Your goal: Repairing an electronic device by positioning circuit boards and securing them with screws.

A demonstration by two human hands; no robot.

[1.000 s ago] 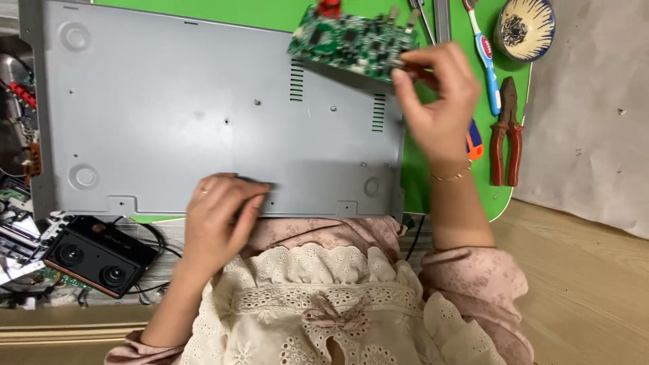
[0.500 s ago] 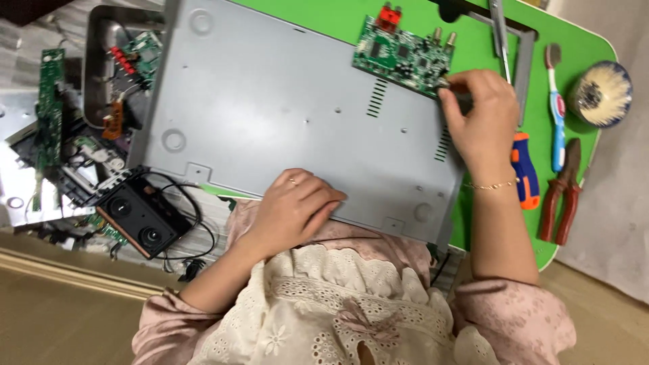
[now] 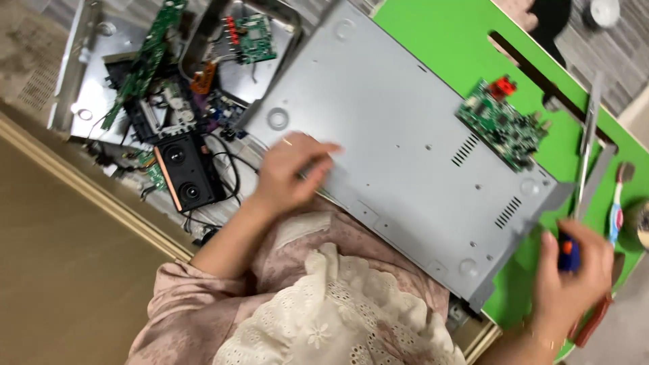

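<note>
left hand (image 3: 292, 174) on grey panel (image 3: 405, 155) edge — right hand (image 3: 571, 274) maybe gripping blue tool (image 3: 566, 255).

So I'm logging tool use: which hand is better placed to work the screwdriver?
Right. The right hand already grips the screwdriver; the left hand rests on the grey panel.

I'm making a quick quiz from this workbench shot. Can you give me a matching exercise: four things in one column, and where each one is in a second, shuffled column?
Things:
1. left hand
2. right hand
3. green circuit board
4. black speaker box

Places:
A. lies on the grey metal panel's far part
B. on the floor among loose parts
C. rests on the panel's near edge
D. grips a blue and orange tool handle

Pairs: 1-C, 2-D, 3-A, 4-B
</note>
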